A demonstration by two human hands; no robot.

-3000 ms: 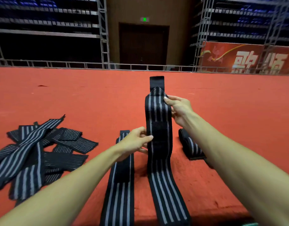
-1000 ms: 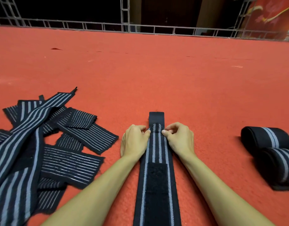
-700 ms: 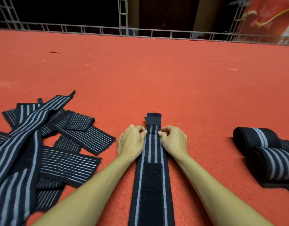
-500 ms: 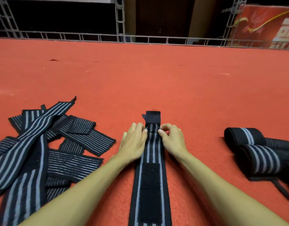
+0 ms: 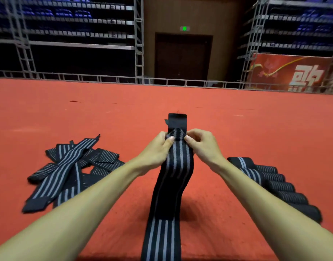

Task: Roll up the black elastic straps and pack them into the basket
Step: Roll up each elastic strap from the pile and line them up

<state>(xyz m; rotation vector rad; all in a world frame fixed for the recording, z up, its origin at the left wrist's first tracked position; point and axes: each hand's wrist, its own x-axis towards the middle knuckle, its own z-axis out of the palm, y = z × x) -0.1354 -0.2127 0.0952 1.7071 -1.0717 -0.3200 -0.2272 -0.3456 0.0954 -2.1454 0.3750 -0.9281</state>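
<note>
A long black elastic strap [image 5: 173, 187] with pale grey lengthwise stripes is held at the centre of the frame, its plain black tab uppermost; the woven band is pinched near that end by the left hand [image 5: 158, 150] and the right hand [image 5: 202, 146], fingers curled on either edge. A loose heap of flat striped straps [image 5: 67, 172] lies at lower left, and a row of rolled straps [image 5: 274, 185] at lower right, all on red carpet [image 5: 237, 132]. Metal scaffolding [image 5: 138, 40] and a dark door [image 5: 182, 57] stand behind.

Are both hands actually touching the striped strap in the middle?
Touching. The head view shows the left hand and right hand each pinching an edge of the strap near its far end.
</note>
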